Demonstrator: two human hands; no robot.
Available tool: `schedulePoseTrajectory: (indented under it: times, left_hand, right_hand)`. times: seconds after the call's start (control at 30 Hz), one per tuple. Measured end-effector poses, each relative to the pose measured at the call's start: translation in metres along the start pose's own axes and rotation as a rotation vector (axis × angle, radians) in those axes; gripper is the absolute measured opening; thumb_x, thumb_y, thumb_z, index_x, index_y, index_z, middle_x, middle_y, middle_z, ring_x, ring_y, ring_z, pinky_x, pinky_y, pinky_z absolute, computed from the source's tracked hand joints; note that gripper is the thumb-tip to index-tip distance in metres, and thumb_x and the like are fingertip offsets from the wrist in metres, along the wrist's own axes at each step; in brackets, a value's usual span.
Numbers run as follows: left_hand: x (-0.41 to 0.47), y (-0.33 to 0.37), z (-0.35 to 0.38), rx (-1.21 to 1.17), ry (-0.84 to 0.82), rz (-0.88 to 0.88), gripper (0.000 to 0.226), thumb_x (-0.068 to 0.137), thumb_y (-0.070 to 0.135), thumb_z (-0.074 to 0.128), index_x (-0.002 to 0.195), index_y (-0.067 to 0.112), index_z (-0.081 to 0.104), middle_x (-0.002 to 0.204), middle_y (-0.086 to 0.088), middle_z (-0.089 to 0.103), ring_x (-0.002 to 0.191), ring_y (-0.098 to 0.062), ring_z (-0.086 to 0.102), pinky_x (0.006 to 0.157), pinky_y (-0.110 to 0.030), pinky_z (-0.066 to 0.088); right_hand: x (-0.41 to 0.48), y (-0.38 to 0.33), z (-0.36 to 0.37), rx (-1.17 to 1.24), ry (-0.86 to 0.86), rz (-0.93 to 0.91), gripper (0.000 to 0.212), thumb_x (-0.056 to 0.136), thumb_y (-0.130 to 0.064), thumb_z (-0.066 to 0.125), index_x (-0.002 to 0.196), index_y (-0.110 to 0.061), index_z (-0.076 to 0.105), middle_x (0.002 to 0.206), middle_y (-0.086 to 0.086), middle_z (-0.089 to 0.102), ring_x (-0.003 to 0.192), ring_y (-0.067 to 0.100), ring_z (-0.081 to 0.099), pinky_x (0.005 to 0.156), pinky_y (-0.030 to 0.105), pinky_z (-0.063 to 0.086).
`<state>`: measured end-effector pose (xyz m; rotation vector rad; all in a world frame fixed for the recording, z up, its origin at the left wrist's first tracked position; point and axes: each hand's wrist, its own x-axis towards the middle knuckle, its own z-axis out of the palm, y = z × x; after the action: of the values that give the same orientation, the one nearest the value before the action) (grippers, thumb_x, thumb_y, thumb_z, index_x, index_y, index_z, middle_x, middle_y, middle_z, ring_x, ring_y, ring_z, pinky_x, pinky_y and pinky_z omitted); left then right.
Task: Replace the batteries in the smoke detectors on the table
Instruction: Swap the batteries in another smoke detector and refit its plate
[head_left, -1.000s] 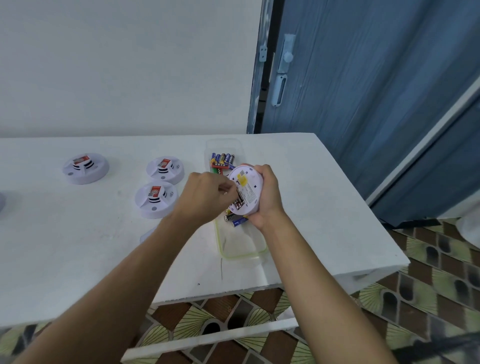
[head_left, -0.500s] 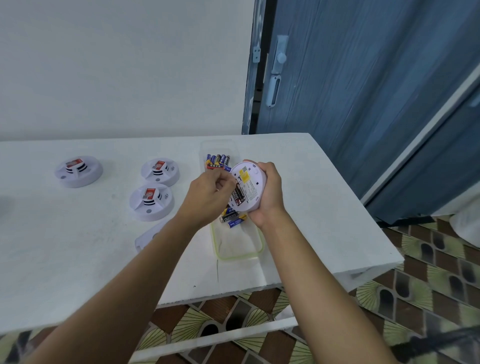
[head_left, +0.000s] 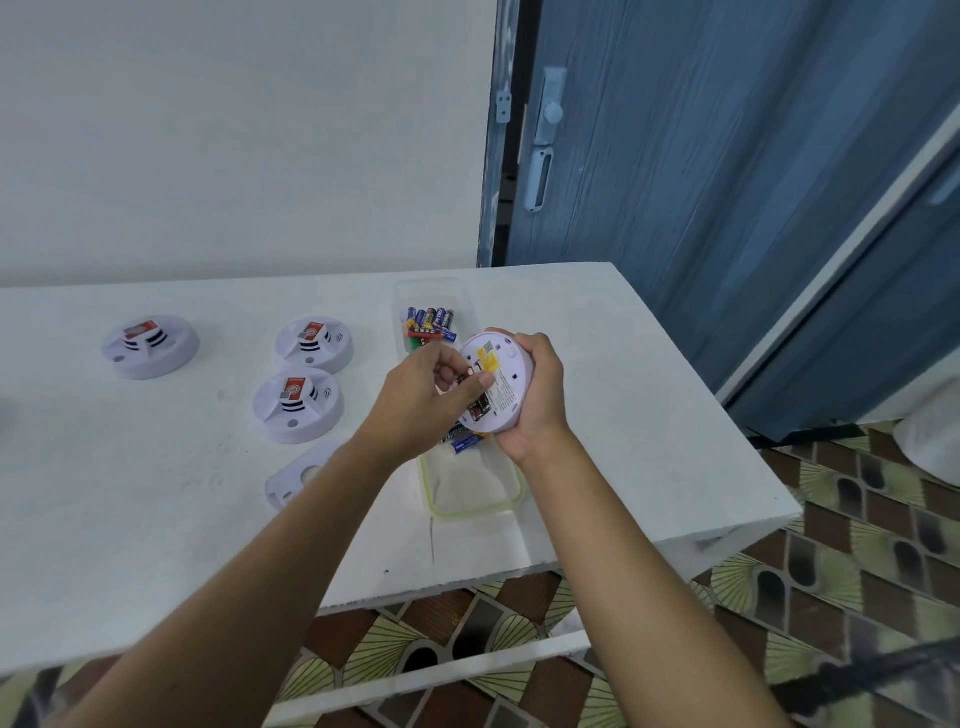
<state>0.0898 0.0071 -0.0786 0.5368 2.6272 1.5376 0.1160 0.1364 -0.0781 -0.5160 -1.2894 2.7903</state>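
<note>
The right hand (head_left: 537, 402) is gripping one upturned smoke detector (head_left: 501, 387) above the desk's (head_left: 634, 374) right side while the left hand's (head_left: 418, 402) fingers (head_left: 484, 382) are pinching the batteries (head_left: 479, 409) in its bay, with three detectors (head_left: 298, 408) at left apparently awaiting service.

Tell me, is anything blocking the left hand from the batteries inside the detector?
Nothing visible is. The left hand has its fingertips right at the batteries in the open slot of the smoke detector, which the right hand holds tilted above the tray.
</note>
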Motion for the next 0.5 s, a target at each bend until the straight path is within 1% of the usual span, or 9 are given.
schedulePoseTrajectory:
  times: [0.13, 0.23, 0.33, 0.37, 0.43, 0.5]
  left_hand:
    - [-0.001, -0.002, 0.002, -0.01, -0.004, 0.002, 0.025, 0.083, 0.043, 0.072, 0.086, 0.024, 0.057, 0.081, 0.008, 0.059, 0.074, -0.007, 0.054, 0.071, -0.026, 0.049]
    - [-0.004, 0.001, 0.005, -0.029, -0.022, 0.01, 0.026, 0.083, 0.04, 0.074, 0.083, 0.023, 0.055, 0.082, 0.007, 0.06, 0.07, -0.007, 0.055, 0.065, -0.018, 0.044]
    - [-0.008, 0.004, 0.009, -0.068, -0.024, 0.022, 0.026, 0.083, 0.036, 0.074, 0.091, 0.02, 0.055, 0.084, 0.008, 0.059, 0.068, -0.004, 0.056, 0.063, -0.012, 0.044]
    - [-0.009, 0.005, 0.01, -0.09, -0.009, 0.022, 0.028, 0.083, 0.034, 0.075, 0.096, 0.019, 0.055, 0.085, 0.008, 0.059, 0.068, -0.002, 0.055, 0.065, -0.012, 0.045]
    - [-0.009, 0.006, 0.014, -0.158, 0.031, -0.001, 0.037, 0.081, 0.033, 0.077, 0.108, 0.019, 0.055, 0.087, 0.007, 0.061, 0.072, 0.003, 0.056, 0.072, -0.02, 0.05]
    - [-0.009, 0.008, 0.017, -0.185, 0.061, -0.03, 0.043, 0.08, 0.033, 0.078, 0.116, 0.02, 0.058, 0.088, 0.007, 0.063, 0.076, 0.002, 0.057, 0.078, -0.024, 0.053]
  right_hand:
    - [-0.002, 0.003, -0.003, 0.015, 0.015, 0.0, 0.03, 0.091, -0.034, 0.042, 0.086, -0.016, 0.066, 0.076, 0.008, 0.065, 0.07, 0.023, 0.061, 0.064, 0.028, 0.046]
    - [0.0, 0.003, -0.005, 0.029, 0.034, -0.021, 0.031, 0.091, -0.034, 0.042, 0.086, -0.015, 0.066, 0.075, 0.008, 0.065, 0.071, 0.023, 0.061, 0.064, 0.028, 0.047]
    - [0.002, 0.0, -0.005, 0.029, 0.054, -0.043, 0.031, 0.092, -0.034, 0.042, 0.085, -0.015, 0.065, 0.074, 0.007, 0.064, 0.071, 0.022, 0.061, 0.065, 0.029, 0.047]
    - [0.003, -0.001, -0.006, 0.028, 0.058, -0.046, 0.03, 0.092, -0.034, 0.042, 0.086, -0.015, 0.065, 0.075, 0.007, 0.064, 0.071, 0.023, 0.061, 0.065, 0.029, 0.047]
    - [0.004, -0.002, -0.006, 0.031, 0.072, -0.054, 0.029, 0.091, -0.034, 0.043, 0.088, -0.015, 0.065, 0.078, 0.007, 0.065, 0.073, 0.023, 0.062, 0.066, 0.029, 0.049]
    - [0.004, -0.002, -0.007, 0.051, 0.085, -0.073, 0.028, 0.091, -0.034, 0.045, 0.09, -0.015, 0.065, 0.079, 0.008, 0.065, 0.073, 0.024, 0.061, 0.066, 0.029, 0.049]
